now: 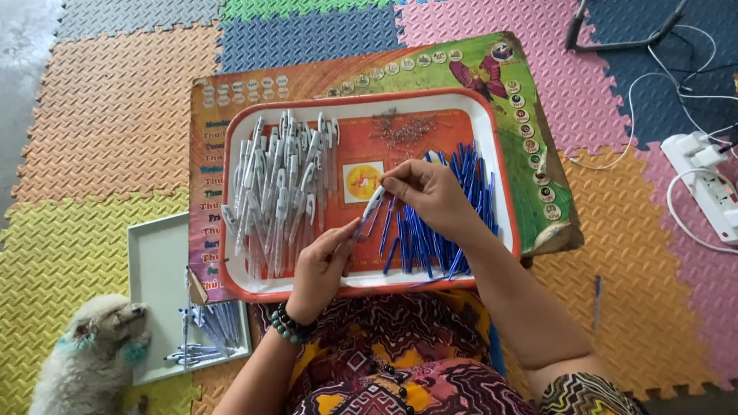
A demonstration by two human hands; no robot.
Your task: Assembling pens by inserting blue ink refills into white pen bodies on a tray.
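Over an orange tray with a white rim [492, 165], my left hand [321, 265] and my right hand [430, 192] hold one pen [369, 211] between them. The left fingers pinch its blue lower end and the right fingers grip its white upper end. A heap of white pen barrels [280, 188] fills the tray's left half. Blue pen refills [430, 238] lie piled under my right hand. A small cluster of thin metal springs [403, 127] sits at the tray's top middle.
The tray rests on a low colourful table [530, 115] over foam floor mats. A white tray [157, 269] with several finished pens [204, 334] lies at the left, beside a small white dog [88, 357]. A power strip [711, 180] and cables lie at right.
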